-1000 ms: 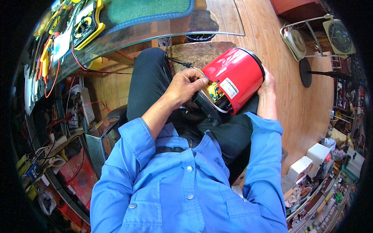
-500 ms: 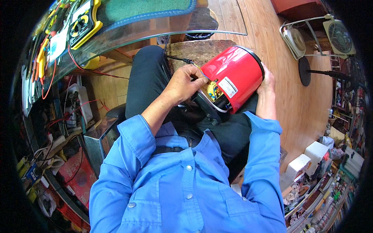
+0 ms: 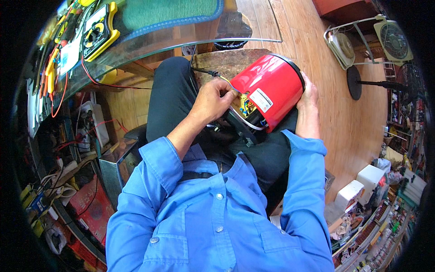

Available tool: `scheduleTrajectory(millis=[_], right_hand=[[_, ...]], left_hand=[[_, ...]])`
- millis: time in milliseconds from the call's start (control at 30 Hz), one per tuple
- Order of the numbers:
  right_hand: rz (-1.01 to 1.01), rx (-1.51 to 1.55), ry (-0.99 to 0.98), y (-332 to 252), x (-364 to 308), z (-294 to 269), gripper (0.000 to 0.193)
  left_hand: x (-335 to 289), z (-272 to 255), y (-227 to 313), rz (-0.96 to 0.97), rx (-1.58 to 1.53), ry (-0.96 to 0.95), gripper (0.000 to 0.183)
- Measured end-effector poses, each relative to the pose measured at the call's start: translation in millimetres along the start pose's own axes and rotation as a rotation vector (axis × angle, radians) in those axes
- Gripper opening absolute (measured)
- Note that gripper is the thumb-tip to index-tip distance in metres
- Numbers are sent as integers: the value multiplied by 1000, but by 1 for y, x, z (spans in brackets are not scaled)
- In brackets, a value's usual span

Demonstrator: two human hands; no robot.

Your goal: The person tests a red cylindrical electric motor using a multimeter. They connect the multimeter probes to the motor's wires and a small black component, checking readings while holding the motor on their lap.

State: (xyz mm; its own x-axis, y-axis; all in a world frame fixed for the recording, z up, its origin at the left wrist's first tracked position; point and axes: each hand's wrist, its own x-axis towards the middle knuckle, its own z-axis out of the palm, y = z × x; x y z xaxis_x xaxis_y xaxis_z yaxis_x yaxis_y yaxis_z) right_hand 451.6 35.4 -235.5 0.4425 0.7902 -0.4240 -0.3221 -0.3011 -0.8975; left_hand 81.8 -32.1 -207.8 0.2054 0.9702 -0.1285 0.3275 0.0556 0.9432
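Observation:
A red cylindrical appliance housing with a dark rim and a white label lies tilted across my lap. Through the opening in its lower left side, bundled yellow and blue wires show. My left hand is closed in a pinch at the edge of that opening, on a thin power-cord wire. This wire runs out from a black power cord. Wrapped round the housing's right end, by the dark rim, is my right hand; its fingertips are partly hidden. A black part sits below the opening.
At the upper left, a glass-topped table holds a yellow-and-black multimeter, test leads and a green mat. Fans stand at the upper right. White boxes and crowded shelves line the right; cluttered parts fill the lower left.
The view has shifted slightly. Both hands keep their hold, and the red housing stays on my lap with almost no visible movement.

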Motion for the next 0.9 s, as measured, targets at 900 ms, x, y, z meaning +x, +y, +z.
scheduleTrajectory(millis=[900], right_hand=[[68,150,49,3,-13,12,26]], left_hand=[[-43,16,42,224,190,94,20]])
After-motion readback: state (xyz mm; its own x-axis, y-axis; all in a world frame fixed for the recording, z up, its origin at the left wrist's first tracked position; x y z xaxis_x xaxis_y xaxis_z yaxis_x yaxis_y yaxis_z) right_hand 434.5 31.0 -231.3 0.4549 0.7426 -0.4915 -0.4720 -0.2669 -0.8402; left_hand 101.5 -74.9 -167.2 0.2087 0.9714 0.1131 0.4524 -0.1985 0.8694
